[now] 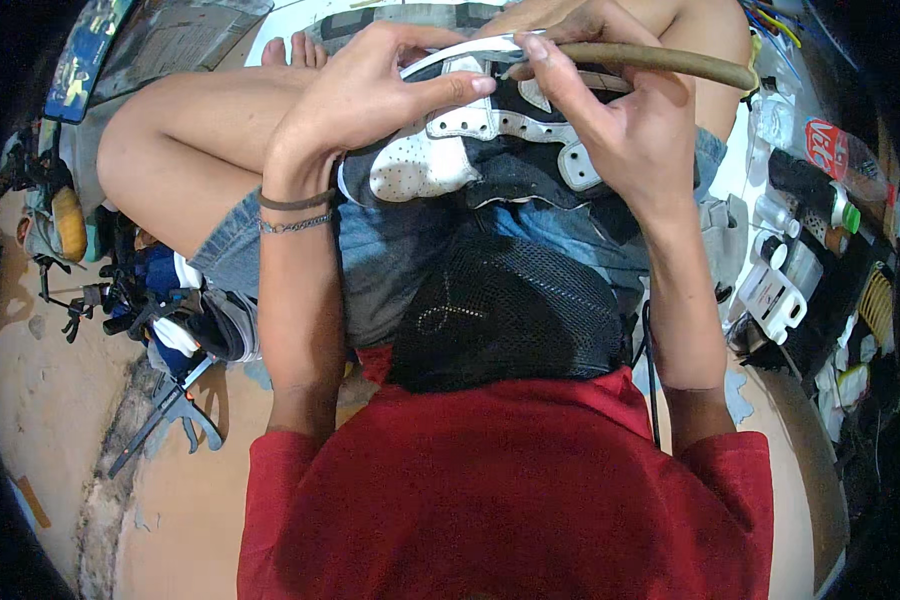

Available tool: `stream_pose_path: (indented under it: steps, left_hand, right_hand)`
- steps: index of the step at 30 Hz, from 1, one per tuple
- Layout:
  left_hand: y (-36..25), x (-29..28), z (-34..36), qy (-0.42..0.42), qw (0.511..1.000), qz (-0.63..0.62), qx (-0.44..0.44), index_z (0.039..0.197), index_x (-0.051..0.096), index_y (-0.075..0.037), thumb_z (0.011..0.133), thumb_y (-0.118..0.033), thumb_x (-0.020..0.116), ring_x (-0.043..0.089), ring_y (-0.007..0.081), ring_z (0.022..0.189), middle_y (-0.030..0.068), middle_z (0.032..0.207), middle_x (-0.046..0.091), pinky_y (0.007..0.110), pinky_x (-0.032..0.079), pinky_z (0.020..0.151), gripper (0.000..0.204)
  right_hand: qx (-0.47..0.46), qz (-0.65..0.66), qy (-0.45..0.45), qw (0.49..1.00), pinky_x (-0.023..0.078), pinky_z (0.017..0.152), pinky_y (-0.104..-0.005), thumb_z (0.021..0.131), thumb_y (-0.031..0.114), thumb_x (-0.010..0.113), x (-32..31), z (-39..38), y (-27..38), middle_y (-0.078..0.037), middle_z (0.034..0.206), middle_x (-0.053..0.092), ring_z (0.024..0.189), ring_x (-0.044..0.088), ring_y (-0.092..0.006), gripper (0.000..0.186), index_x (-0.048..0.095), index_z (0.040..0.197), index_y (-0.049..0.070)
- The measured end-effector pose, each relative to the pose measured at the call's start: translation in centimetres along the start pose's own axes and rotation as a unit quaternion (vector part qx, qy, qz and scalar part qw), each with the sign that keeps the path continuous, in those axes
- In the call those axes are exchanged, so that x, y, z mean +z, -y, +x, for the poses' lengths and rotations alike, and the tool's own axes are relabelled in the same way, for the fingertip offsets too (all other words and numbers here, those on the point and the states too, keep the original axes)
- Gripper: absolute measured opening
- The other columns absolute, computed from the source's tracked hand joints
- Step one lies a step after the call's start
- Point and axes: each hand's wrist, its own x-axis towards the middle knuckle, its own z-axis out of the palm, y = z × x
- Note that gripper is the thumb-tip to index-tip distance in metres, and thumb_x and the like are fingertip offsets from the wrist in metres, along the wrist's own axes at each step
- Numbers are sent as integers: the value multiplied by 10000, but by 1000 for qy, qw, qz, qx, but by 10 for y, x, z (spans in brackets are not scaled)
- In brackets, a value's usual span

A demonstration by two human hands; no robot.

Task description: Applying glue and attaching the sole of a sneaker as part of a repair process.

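Note:
A black and white shoe [420, 165] with perforated panels and eyelets lies across my lap, held up near my knees. My left hand [390, 90] grips its upper left part, fingers curled over a white curved edge [470, 45] and thumb pressed near the eyelet strip. My right hand [615, 120] is closed on a long brown curved strip [705, 68] at the shoe's upper right, its thumb against the white edge where the two meet. Some fingertips of both hands are hidden. Black mesh fabric [500, 310] lies below the shoe on my lap.
Clamps [180, 410] and a pile of shoes [220, 320] lie on the floor to my left, with a phone [75, 60] at the upper left. To my right are a plastic bottle [830, 150], small containers [775, 215], a white jug [770, 300] and other clutter.

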Motion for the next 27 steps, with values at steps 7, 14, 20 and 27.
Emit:
stream_pose_path:
  steps: [7, 14, 20, 27]
  left_hand:
    - [4, -1, 3, 29, 999, -21, 1, 1217, 683, -60, 846, -431, 763, 624, 125, 943, 70, 1006, 735, 282, 435, 901, 531]
    - [4, -2, 0, 26, 1000, -10, -9, 1211, 679, -39, 845, -437, 763, 614, 110, 897, 60, 963, 734, 255, 435, 857, 547]
    - [3, -2, 1, 32, 999, -43, -1, 1193, 690, -59, 840, -456, 762, 597, 106, 792, 35, 913, 726, 249, 438, 799, 537]
    - [1, -1, 1, 26, 999, -28, 7, 1188, 701, -85, 835, -475, 760, 599, 104, 805, 41, 894, 730, 249, 432, 800, 529]
  right_hand:
    - [-23, -43, 22, 999, 467, 581, -258, 909, 91, 695, 4, 7, 4, -75, 733, 645, 666, 631, -122, 169, 584, 884, -35]
    - [42, -64, 38, 996, 492, 605, -240, 920, 86, 680, -6, 5, 8, -71, 742, 639, 691, 633, -99, 158, 594, 875, -40]
    - [42, 61, -14, 997, 478, 610, -197, 933, 46, 655, -3, -3, -3, -58, 766, 635, 707, 624, -79, 122, 581, 890, -41]
    - [15, 9, -2, 1000, 481, 606, -206, 931, 50, 659, -5, -1, 0, -66, 773, 637, 701, 626, -82, 135, 575, 884, -44]
